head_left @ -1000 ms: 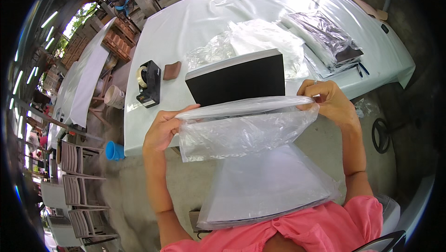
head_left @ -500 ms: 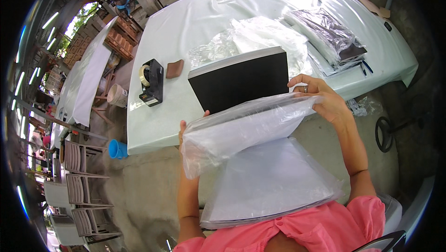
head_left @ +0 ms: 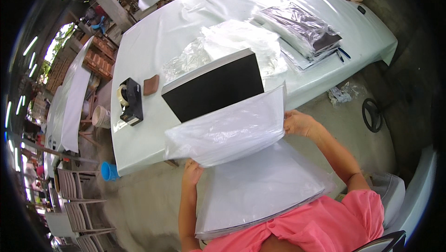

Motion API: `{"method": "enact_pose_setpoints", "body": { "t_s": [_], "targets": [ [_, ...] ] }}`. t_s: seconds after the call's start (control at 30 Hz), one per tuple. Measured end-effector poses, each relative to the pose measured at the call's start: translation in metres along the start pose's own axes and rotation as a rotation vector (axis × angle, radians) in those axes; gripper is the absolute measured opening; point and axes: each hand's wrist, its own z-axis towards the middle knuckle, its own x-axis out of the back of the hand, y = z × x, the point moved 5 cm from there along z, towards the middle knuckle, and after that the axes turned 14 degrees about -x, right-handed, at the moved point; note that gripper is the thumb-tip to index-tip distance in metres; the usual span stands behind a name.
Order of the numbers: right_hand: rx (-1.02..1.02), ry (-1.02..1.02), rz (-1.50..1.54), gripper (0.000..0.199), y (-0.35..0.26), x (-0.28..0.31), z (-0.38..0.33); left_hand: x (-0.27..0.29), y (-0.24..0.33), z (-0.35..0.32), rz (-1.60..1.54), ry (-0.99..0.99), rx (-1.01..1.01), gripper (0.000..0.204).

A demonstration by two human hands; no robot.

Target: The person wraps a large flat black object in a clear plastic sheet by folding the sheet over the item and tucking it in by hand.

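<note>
A clear plastic bag (head_left: pixel 227 131) with a white sheet-like layer is stretched between my hands. My left hand (head_left: pixel 192 171) is closed on its lower left corner. On the opposite side, my right hand (head_left: pixel 297 123) pinches the bag's right edge. Just beyond the bag, a thick block with a black face (head_left: pixel 218 87) and a pale layered top edge lies tilted at the table's near side. The bag hides its lower part, so I cannot tell whether the block is inside. Across my lap rests a stack of white sheets in clear plastic (head_left: pixel 265 189).
The table (head_left: pixel 162 31) has a pale plastic cover. On it are a black tape dispenser (head_left: pixel 131 102), a brown block (head_left: pixel 151 85), crumpled clear plastic (head_left: pixel 241 38), wrapped dark packages (head_left: pixel 299 29) and pens (head_left: pixel 343 53). A blue bucket (head_left: pixel 109 171) and stacked chairs (head_left: pixel 74 184) stand left.
Both hands have moved lower along the bag. My right hand has left its upper edge for its right side. The bag looks flatter and tauter. The whole view has shifted.
</note>
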Motion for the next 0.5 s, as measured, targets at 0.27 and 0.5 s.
{"method": "enact_pose_setpoints", "body": {
  "t_s": [0.27, 0.5],
  "targets": [
    [0.295, -0.052, -0.020, 0.051, -0.024, -0.049, -0.025, -0.072, 0.098, 0.029, 0.135, 0.068, -0.115, 0.048],
    [0.084, 0.334, -0.241, 0.048, 0.032, -0.015, -0.005, 0.012, -0.020, -0.016, 0.291, 0.075, 0.226, 0.046]
  ]
}}
